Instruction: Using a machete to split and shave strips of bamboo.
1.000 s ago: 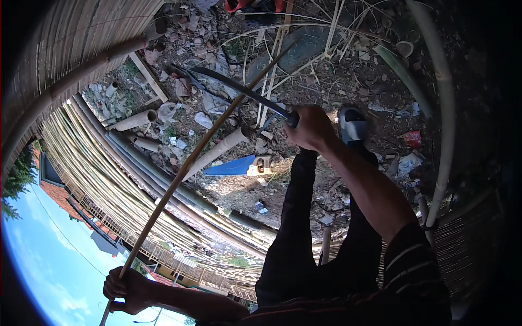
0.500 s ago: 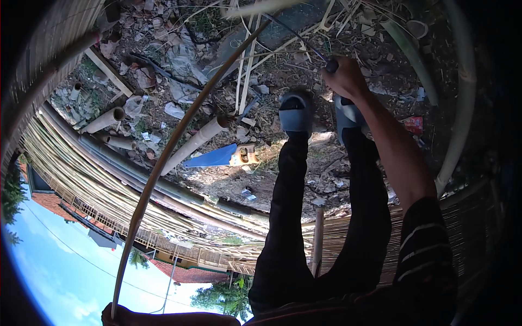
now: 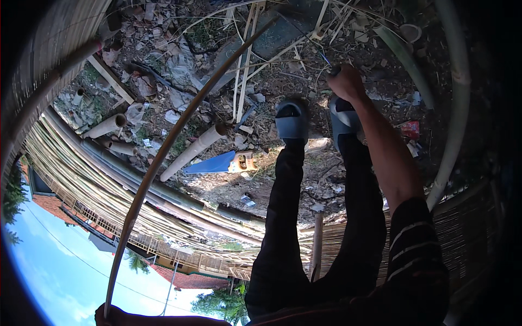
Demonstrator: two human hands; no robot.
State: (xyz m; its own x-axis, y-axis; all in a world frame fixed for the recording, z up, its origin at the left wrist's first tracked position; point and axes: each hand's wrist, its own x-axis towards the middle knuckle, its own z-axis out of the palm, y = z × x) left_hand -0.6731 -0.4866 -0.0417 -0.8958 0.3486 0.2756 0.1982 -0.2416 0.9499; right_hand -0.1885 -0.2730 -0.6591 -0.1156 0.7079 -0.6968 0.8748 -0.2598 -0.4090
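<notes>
A long brown bamboo strip slants across the view from lower left to top centre. At the lower left edge my left hand, dark in shadow, is closed around its near end. My right hand reaches forward beyond my right sandal, wrapped around the dark handle of a long-bladed knife. The thin blade, seen nearly edge-on, runs from that fist to the strip's far tip; whether blade and strip touch, I cannot tell.
A blue-bladed handsaw with a wooden handle lies beside a cut bamboo pole. Pale split strips and green bamboo lie ahead on littered soil. A thick pole curves along the right; stacked bamboo lines the left.
My right hand and the knife have shifted slightly within the view, down and right. A pale blurred piece at the top edge has gone from view. Both hands keep their hold.
</notes>
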